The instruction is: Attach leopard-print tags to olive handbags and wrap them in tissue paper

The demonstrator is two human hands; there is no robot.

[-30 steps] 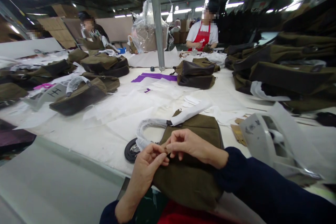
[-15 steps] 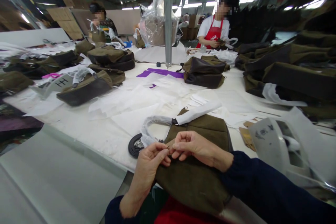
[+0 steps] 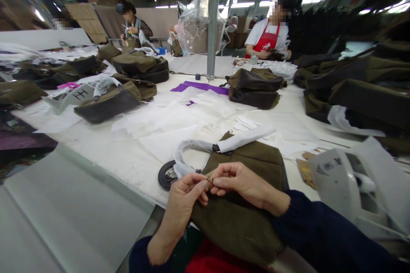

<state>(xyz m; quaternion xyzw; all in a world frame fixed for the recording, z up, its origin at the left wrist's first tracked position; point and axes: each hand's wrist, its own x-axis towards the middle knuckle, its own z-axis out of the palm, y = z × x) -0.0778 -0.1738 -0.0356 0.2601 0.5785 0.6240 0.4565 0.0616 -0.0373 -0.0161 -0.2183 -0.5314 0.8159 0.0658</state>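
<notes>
An olive fabric bag (image 3: 238, 226) lies in front of me, its near end over the table edge against my body. Above it, my left hand (image 3: 182, 198) and my right hand (image 3: 241, 185) meet fingertip to fingertip. Each is closed in a pinch; a tiny thin dark piece shows between them, too small to name. White wrapping covers the bag's handle (image 3: 246, 138), and clear plastic wraps its looped part. Just left of the bag sits a coiled black strap (image 3: 164, 175).
More olive and black bags (image 3: 256, 89) lie in piles around the white table (image 3: 128, 153). Purple sheets (image 3: 198, 87) and white paper lie mid-table, near a metal post (image 3: 212, 21). A grey plastic holder (image 3: 333, 175) stands at right. Two co-workers handle items across the table.
The view has shifted slightly, so the scene sits a little further right. My hands keep their pinch over the bag, with only small fingertip movement.
</notes>
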